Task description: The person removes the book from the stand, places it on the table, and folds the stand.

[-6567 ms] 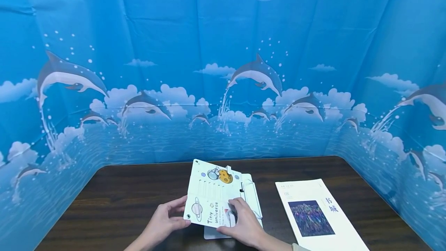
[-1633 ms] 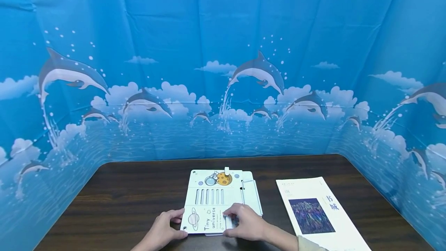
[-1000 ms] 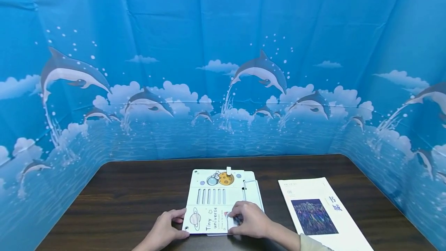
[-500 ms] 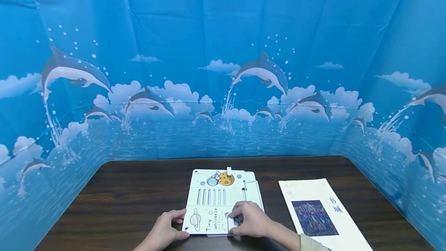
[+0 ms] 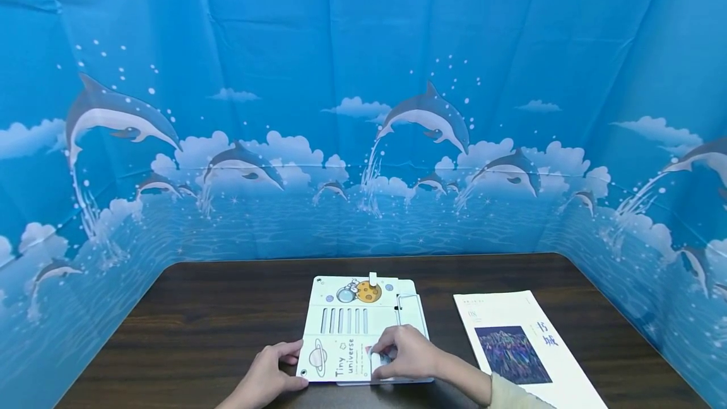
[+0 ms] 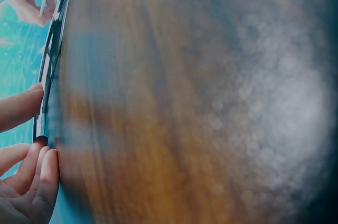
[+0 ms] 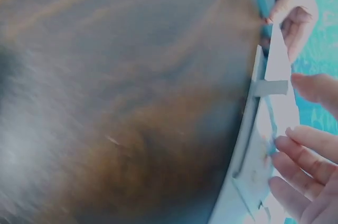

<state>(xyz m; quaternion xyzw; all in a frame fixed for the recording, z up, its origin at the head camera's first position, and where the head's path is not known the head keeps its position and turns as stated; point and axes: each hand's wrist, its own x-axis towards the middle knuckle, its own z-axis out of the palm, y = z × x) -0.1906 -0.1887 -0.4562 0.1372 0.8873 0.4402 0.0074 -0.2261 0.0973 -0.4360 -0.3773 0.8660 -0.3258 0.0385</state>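
Note:
A white folding book stand (image 5: 338, 358), printed with a planet and "Tiny universe", lies flat on the table. My left hand (image 5: 269, 368) grips its near left corner; the left wrist view shows that hand's thumb (image 6: 21, 109) on one face and the fingers on the other. At the near edge, my right hand (image 5: 407, 353) has thumb and forefinger on either side of a white page clip (image 5: 377, 360). In the right wrist view this clip (image 7: 272, 87) juts from the edge, close to the thumb tip. Part of the stand's right side is hidden under the hand.
A white-covered book (image 5: 528, 346) with a dark picture lies to the right. Another clip (image 5: 372, 279) stands at the stand's far edge, and a bent wire prop (image 5: 409, 296) lies along its right panel. A blue dolphin curtain (image 5: 363, 112) surrounds the dark wooden table (image 5: 227, 308).
The stand was tilted up several seconds ago and now lies flat. My right hand has shifted right along the near edge with the clip, then risen slightly. My left hand keeps its corner grip.

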